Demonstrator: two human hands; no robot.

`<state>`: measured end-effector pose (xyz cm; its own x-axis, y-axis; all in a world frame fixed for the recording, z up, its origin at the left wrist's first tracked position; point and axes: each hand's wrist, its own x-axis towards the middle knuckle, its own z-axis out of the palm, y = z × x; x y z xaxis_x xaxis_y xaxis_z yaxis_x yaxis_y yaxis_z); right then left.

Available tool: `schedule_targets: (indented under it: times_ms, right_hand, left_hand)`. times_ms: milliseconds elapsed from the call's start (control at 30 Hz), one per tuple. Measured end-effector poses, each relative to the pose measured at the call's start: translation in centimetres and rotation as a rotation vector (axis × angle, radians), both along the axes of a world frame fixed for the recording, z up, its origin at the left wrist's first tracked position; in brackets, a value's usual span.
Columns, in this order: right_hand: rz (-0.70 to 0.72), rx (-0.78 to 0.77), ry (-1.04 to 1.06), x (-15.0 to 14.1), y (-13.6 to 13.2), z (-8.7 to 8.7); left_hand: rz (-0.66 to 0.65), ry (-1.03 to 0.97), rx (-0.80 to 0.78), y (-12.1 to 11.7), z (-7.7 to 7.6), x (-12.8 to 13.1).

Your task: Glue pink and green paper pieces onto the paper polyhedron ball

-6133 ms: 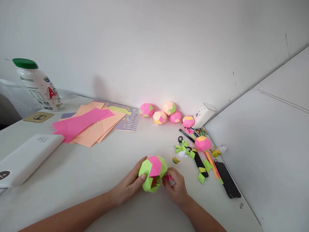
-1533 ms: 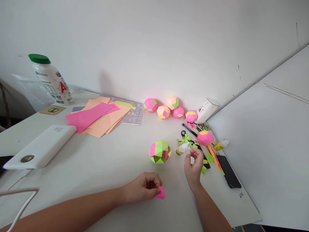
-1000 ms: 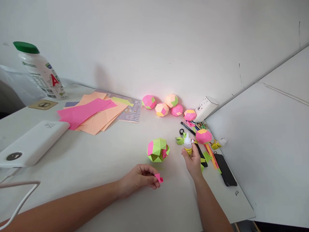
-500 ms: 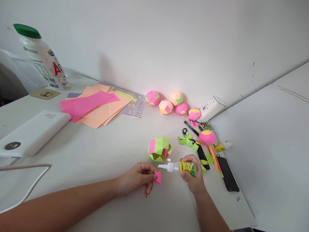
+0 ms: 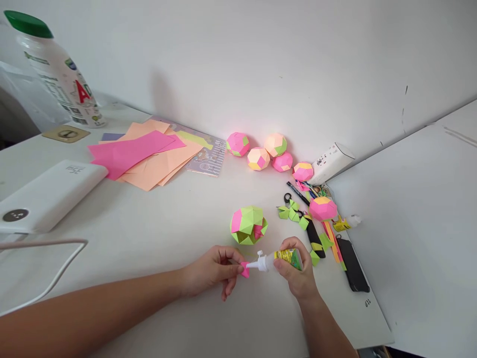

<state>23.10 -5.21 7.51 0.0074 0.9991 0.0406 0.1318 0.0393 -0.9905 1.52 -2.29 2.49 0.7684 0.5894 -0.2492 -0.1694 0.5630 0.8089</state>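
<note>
Left hand [image 5: 218,271] in thumb pinch, lower fingers [image 5: 230,286] loosely curled; left forearm [image 5: 112,309] in from lower left. Right hand [image 5: 301,278] wrapped tight, right forearm [image 5: 326,323] from lower right.

Coloured paper [image 5: 134,153] and a glue bottle [image 5: 286,256] show a craft desk [image 5: 179,216].

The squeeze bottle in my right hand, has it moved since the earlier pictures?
Yes, toward you: the squeeze bottle is farther from the black pen now, held in your right hand, its nozzle at the pink paper piece.
</note>
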Motion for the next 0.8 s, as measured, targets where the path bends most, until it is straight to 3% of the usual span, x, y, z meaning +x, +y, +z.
schedule_targets:
  times_ms: [167,800]
  right_hand:
    - [0.015,0.026,-0.044,-0.16,-0.22,0.15]
    - [0.026,-0.090,0.131,-0.38,-0.21,-0.36]
  left_hand:
    - [-0.013,0.018,-0.002,-0.04,-0.05,0.07]
    - [-0.006,0.054,0.012,-0.15,0.24,0.19]
